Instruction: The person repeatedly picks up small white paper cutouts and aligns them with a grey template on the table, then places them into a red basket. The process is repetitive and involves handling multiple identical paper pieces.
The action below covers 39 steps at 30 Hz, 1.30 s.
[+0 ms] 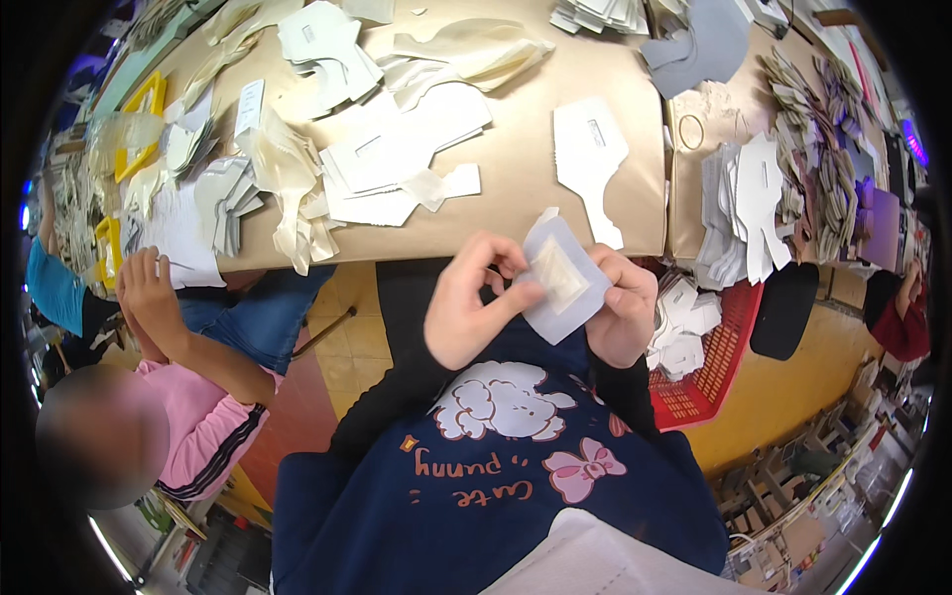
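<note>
Both hands grip one pale grey cut fabric piece (560, 280) between them, just below the tabletop (526, 149) edge. Left hand (474, 305) fingers pinch its left edge; right hand (625, 315) closed on its right side.

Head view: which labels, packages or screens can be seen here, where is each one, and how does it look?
Small label: grey rectangle on the white cut piece lying on the tan table.
Second label: similar grey rectangle on a white piece in the middle pile.
Red crate: plastic mesh, right of the person, holding white pieces.
Pale square patch: on the grey-white piece held by both hands.
No screens visible.
</note>
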Available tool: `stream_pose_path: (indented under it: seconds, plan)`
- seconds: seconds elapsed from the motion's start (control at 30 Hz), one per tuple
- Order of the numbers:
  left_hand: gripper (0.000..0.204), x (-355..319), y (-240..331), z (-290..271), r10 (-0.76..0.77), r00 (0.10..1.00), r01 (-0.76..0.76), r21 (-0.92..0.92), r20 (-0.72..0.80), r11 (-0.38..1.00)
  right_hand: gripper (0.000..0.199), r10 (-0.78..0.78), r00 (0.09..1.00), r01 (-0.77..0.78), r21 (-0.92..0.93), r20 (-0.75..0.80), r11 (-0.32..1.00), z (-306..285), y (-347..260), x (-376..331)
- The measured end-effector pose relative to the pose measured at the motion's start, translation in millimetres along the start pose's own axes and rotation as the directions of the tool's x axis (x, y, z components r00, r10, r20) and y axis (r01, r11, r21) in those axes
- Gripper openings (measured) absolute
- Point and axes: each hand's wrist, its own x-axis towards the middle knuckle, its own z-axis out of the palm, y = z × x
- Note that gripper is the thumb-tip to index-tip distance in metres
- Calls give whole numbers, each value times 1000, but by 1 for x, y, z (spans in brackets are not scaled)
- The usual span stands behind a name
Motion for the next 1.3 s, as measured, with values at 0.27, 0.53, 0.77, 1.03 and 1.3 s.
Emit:
stream_pose_path:
  seconds: [0.27,0.53,0.77,1.03,1.3]
  plan:
    - [17,-3,-6,-9,27,1000,-27,255,3,966,33,-65,997,67,64,-34,996,-1,6,0]
    - [12,-29,-42,-74,-6,992,-106,838,129,535,30,-147,960,170,79,-237,982,-26,-31,9]
    - [31,-21,22,-46,124,969,-229,584,215,779,19,102,995,-101,34,-21,994,1,-5,13]
    - [41,-2,26,-7,40,999,-43,87,37,995,13,54,989,-32,-154,139,988,14,-8,13]
    - [27,0,21,-15,235,972,-209,421,-10,883,17,266,964,-255,-211,26,944,19,-1,8]
